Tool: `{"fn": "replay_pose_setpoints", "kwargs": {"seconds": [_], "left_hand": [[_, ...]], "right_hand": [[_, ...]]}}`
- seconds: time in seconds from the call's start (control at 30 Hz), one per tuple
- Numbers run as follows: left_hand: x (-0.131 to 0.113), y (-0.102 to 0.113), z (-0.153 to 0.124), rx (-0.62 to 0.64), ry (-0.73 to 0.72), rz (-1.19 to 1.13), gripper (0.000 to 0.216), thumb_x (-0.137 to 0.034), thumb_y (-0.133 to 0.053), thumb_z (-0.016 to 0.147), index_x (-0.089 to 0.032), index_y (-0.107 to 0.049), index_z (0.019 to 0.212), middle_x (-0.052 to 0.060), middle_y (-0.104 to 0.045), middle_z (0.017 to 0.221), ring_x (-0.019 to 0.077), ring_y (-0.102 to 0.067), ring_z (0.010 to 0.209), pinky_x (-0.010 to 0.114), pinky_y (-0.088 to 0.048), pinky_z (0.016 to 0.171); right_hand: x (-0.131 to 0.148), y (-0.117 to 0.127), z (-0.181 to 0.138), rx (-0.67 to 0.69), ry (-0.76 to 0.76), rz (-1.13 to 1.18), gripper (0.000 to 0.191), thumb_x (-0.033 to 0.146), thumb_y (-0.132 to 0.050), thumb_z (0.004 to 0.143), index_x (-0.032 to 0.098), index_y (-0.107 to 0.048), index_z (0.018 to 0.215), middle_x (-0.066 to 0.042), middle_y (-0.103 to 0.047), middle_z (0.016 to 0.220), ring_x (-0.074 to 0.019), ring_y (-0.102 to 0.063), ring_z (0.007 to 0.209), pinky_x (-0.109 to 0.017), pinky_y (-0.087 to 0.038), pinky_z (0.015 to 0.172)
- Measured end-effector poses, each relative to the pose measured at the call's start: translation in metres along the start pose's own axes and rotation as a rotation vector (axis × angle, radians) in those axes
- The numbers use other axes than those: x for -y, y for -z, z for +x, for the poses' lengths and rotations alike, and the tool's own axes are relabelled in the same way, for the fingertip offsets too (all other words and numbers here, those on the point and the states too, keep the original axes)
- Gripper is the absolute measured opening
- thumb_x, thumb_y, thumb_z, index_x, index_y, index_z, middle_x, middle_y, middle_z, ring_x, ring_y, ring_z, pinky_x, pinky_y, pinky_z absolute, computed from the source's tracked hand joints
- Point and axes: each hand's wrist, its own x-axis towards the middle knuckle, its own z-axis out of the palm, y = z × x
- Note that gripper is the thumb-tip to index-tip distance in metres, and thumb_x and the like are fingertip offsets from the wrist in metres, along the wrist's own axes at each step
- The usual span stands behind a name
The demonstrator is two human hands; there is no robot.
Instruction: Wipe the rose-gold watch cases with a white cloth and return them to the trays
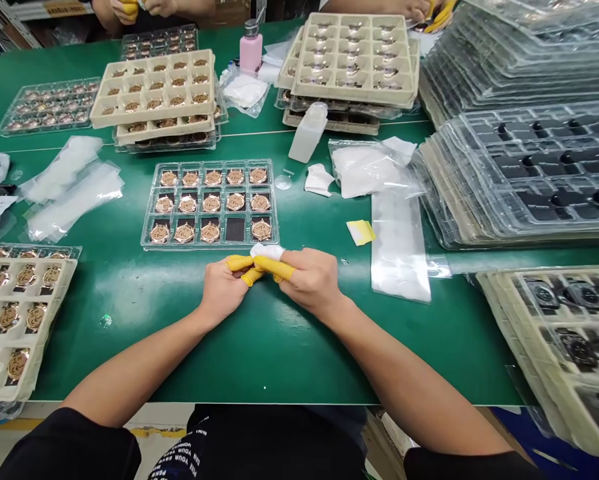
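My left hand (223, 288) and my right hand (312, 280) meet over the green table mat (129, 353), with yellow finger cots on several fingers. A small white cloth (268, 251) is bunched between their fingertips. Just beyond them lies a clear plastic tray (209, 162) of round rose-gold watch parts in rows. One of its compartments, in the bottom row, shows only a dark pad (235, 229). A yellow-and-white scrap (361, 232) lies to the right of my right hand.
Stacked beige trays of rose-gold parts (154, 87) stand ahead, with more at left (16, 320). A pink bottle (250, 48) and a plastic bottle (308, 132) stand among plastic bags (366, 167). Clear tray stacks (524, 173) fill the right. A co-worker's hands (139, 7) show at the far edge.
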Motion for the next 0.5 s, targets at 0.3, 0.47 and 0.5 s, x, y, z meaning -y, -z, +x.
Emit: {"fn": "replay_pose_setpoints", "kwargs": {"seconds": [0.3,0.47,0.5], "left_hand": [[-0.0012,-0.0044,-0.0006,-0.117,0.078,-0.156,0.023,-0.030,-0.085,0.072,-0.021,-0.082,0.093,0.006,-0.080,0.101,0.0228,-0.076,0.096,0.038,-0.061,0.094],[-0.0009,-0.0041,0.0040,-0.094,0.083,-0.212,0.028,-0.035,-0.086,0.071,-0.017,-0.079,0.092,0.007,-0.080,0.096,0.0216,-0.076,0.092,0.038,-0.062,0.092],[-0.0005,-0.0039,0.0047,-0.082,0.071,-0.222,0.030,-0.037,-0.086,0.071,-0.017,-0.078,0.092,0.007,-0.080,0.097,0.0216,-0.076,0.092,0.038,-0.061,0.092]], "right_hand": [[-0.0032,-0.0032,-0.0039,0.014,-0.166,-0.114,0.026,0.006,-0.054,0.073,0.020,-0.076,0.078,0.001,-0.064,0.064,-0.0096,-0.046,0.051,-0.028,-0.026,0.050],[-0.0013,0.0015,0.0000,0.000,-0.458,0.232,0.022,0.016,-0.057,0.086,0.020,-0.078,0.085,0.000,-0.064,0.065,-0.0111,-0.051,0.055,-0.025,-0.036,0.052],[-0.0006,0.0011,-0.0003,0.003,-0.509,0.343,0.020,0.020,-0.059,0.087,0.022,-0.079,0.090,0.000,-0.066,0.066,-0.0119,-0.054,0.057,-0.025,-0.040,0.053]]}}
